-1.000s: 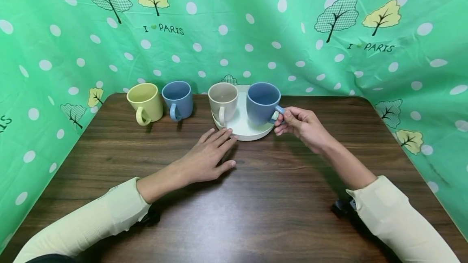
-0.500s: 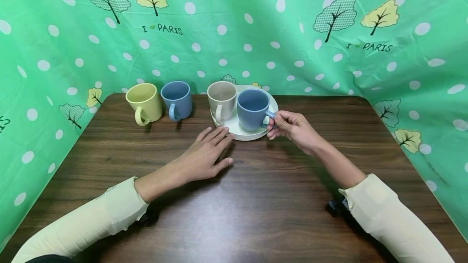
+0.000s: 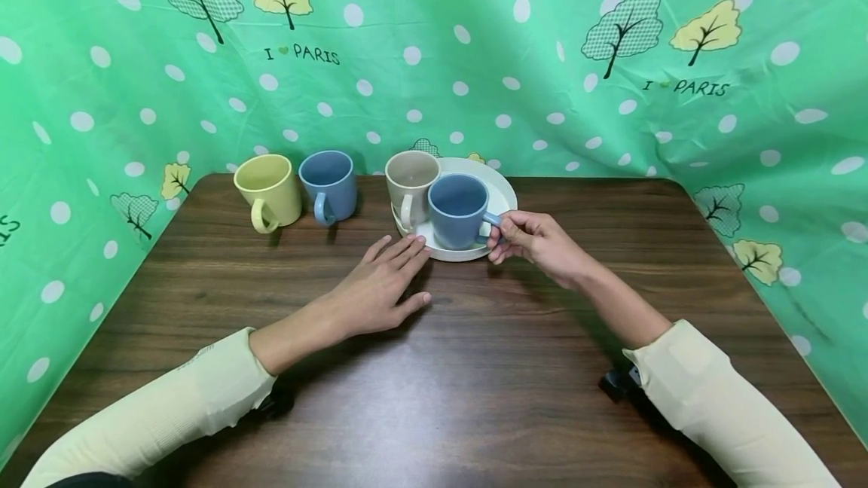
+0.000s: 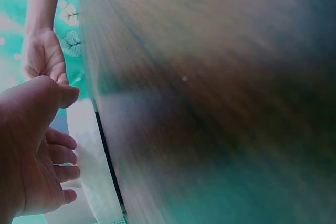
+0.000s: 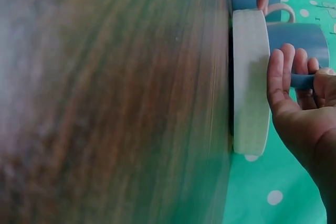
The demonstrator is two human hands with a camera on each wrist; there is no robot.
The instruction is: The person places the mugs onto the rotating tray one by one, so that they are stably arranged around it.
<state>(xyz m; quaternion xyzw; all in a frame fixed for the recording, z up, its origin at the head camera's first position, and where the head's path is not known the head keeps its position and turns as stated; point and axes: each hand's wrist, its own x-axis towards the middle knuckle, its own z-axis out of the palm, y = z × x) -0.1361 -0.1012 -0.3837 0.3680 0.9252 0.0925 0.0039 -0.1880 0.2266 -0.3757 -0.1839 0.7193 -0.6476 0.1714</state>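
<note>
The step in hand looks to be settling a blue mug (image 3: 456, 217) onto a round white tray (image 3: 503, 193), beside a grey mug (image 3: 408, 185) that stands on the tray's left part. The right hand (image 3: 539, 245) pinches the blue mug's handle, thumb against fingers, with the handle pointing to the person's right. The mug is upright over the near middle of the tray, its base at or very near the surface; a raised rim hides the contact, so I cannot tell whether it bears its full weight there. In the head view it overlaps the edge of the grey mug, and whether the two touch is unclear. The left hand (image 3: 378, 288) lies palm down with fingers extended and grips nothing, its fingertips at the tray's near left rim, seemingly to steady it. Away to the left, another blue mug (image 3: 331, 185) and a yellow mug (image 3: 270, 188) stand on the desk (image 3: 434, 382), off the tray, handles toward the person. As I judge it, the next move calls for making sure the held mug sits flat and free of its grey neighbour, then loosening the pinch and drawing the fingers off the handle without tugging it, the left fingertips resting lightly at the rim meanwhile.
</note>
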